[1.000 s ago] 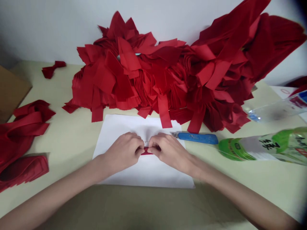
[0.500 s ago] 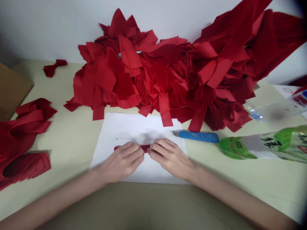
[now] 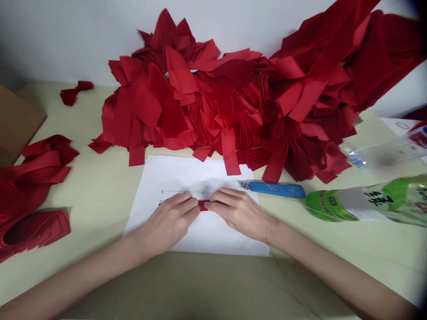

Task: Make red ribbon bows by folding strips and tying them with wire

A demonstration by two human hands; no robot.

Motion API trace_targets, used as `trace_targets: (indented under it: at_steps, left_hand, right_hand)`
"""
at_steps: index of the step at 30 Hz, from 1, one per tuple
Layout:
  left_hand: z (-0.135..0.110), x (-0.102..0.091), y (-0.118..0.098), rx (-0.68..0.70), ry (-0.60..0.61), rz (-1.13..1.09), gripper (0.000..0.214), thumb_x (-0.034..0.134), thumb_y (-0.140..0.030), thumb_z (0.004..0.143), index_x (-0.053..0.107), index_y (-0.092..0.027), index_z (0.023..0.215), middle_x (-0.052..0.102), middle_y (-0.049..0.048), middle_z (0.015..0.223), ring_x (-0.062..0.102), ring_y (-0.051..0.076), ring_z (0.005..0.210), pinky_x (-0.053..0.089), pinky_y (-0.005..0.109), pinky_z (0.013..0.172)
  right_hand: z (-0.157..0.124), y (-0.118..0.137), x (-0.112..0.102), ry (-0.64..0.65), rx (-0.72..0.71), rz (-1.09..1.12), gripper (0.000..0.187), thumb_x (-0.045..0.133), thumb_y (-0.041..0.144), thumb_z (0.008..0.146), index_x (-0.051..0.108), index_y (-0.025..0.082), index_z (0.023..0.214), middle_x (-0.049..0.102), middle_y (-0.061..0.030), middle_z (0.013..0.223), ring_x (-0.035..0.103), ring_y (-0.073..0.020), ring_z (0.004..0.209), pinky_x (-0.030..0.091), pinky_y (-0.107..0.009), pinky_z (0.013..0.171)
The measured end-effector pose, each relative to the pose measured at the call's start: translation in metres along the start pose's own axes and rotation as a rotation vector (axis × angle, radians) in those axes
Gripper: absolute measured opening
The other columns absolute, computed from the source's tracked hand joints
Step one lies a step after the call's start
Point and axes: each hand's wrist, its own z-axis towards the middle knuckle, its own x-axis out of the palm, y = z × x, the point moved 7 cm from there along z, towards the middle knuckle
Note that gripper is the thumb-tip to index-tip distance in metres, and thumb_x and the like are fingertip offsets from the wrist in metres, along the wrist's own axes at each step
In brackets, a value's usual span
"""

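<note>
on the pale bench (image 3: 100, 191), a small red strip (image 3: 203, 205) is pinched tight on white paper

behind the bench stands a white wall (image 3: 66, 40), and a big heap of red strips (image 3: 213, 106) leans against it. some long ends of this heap hang down and come near the top edge of a white paper sheet (image 3: 160, 178). the paper has thin drawn lines (image 3: 182, 192), and the small red strip lies on it, near the middle, just below the upper line. the left hand (image 3: 168, 218) and the right hand (image 3: 240, 213) come from two sides, and their fingers (image 3: 187, 202) are closed on the strip, so only a short part shows between them.

a blue utility knife (image 3: 276, 190) lies just beside the paper, with its metal end toward the right hand. in my judgement, a careless sideways move of this hand could touch the metal end. if the fingers become loose, the strip could slip off the lines. a plastic bottle with a green label (image 3: 363, 202) lies on its side nearby, and a knock could roll it against the knife.
</note>
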Motion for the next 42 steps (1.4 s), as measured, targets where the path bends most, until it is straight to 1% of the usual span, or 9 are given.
trace_targets:
  at_steps: [5,10,17,22,29,34,38,40,42]
  left_hand:
    - [-0.001,0.000,-0.012,0.112,0.112,0.185,0.023,0.041,-0.002,0.084,0.057,-0.015,0.073,0.057,0.0062,0.075,0.050,0.020,0.075,0.046,0.034,0.065]
    - [0.002,-0.002,-0.013,0.128,0.072,0.177,0.024,0.040,0.000,0.081,0.055,-0.014,0.069,0.053,0.0056,0.070,0.048,0.020,0.072,0.043,0.033,0.061]
    - [0.007,-0.001,-0.001,-0.031,-0.052,0.075,0.029,0.041,-0.005,0.084,0.053,-0.017,0.061,0.052,0.0021,0.064,0.046,0.017,0.063,0.040,0.032,0.057]
    - [0.008,-0.006,-0.003,-0.067,-0.040,0.138,0.020,0.045,-0.007,0.083,0.059,-0.016,0.074,0.055,0.0027,0.067,0.049,0.018,0.065,0.042,0.033,0.060]
    - [0.011,-0.003,-0.004,-0.049,0.021,0.129,0.021,0.045,-0.003,0.081,0.059,-0.016,0.073,0.059,0.0044,0.075,0.051,0.020,0.072,0.043,0.033,0.061]
    - [0.019,-0.006,0.002,-0.124,0.052,0.017,0.021,0.047,-0.009,0.084,0.062,-0.016,0.072,0.063,0.0041,0.072,0.054,0.021,0.075,0.043,0.035,0.066]
    - [0.027,-0.015,0.014,-0.219,0.125,-0.187,0.021,0.050,-0.012,0.082,0.064,-0.018,0.067,0.064,0.0014,0.066,0.055,0.018,0.072,0.042,0.033,0.069]
    - [0.031,-0.015,0.024,-0.282,0.193,-0.356,0.021,0.051,-0.013,0.080,0.065,-0.019,0.065,0.063,-0.0010,0.061,0.054,0.016,0.068,0.042,0.029,0.063]
    - [0.035,-0.013,0.030,-0.299,0.232,-0.443,0.021,0.053,-0.013,0.078,0.066,-0.021,0.064,0.064,-0.0017,0.061,0.055,0.015,0.066,0.041,0.027,0.060]
  right_hand:
    - [-0.005,0.011,0.001,0.040,-0.162,-0.197,0.020,0.042,0.008,0.090,0.062,0.012,0.092,0.062,-0.0048,0.084,0.053,-0.0158,0.078,0.045,-0.029,0.067]
    - [-0.003,0.012,0.000,0.019,-0.186,-0.238,0.016,0.048,0.009,0.088,0.059,0.014,0.077,0.059,-0.0019,0.077,0.052,-0.0155,0.074,0.042,-0.030,0.063]
    - [-0.002,0.020,0.005,-0.126,-0.218,-0.335,0.017,0.049,0.006,0.086,0.059,0.013,0.074,0.059,-0.0032,0.074,0.050,-0.0155,0.071,0.037,-0.030,0.061]
    - [-0.001,0.020,0.003,-0.214,-0.184,-0.292,0.013,0.052,0.007,0.084,0.060,0.012,0.074,0.057,-0.0021,0.070,0.048,-0.0154,0.068,0.038,-0.030,0.061]
    - [0.004,0.012,-0.004,-0.062,-0.146,-0.214,0.019,0.046,0.009,0.090,0.062,0.013,0.081,0.060,-0.0025,0.074,0.051,-0.0150,0.070,0.039,-0.030,0.061]
    - [0.008,0.011,-0.001,-0.041,-0.149,-0.238,0.023,0.045,0.008,0.088,0.060,0.013,0.071,0.060,-0.0033,0.072,0.051,-0.0153,0.069,0.037,-0.030,0.060]
    - [0.014,-0.005,-0.007,0.018,0.052,0.035,0.016,0.052,0.016,0.084,0.062,0.015,0.072,0.059,0.0007,0.066,0.051,-0.0117,0.062,0.037,-0.025,0.058]
    - [0.016,-0.014,-0.009,0.092,0.162,0.220,0.009,0.055,0.016,0.081,0.064,0.017,0.078,0.061,0.0033,0.069,0.052,-0.0090,0.061,0.038,-0.022,0.059]
    - [0.018,-0.017,-0.010,0.138,0.202,0.274,0.010,0.055,0.015,0.082,0.064,0.018,0.079,0.063,0.0035,0.072,0.054,-0.0086,0.064,0.038,-0.021,0.061]
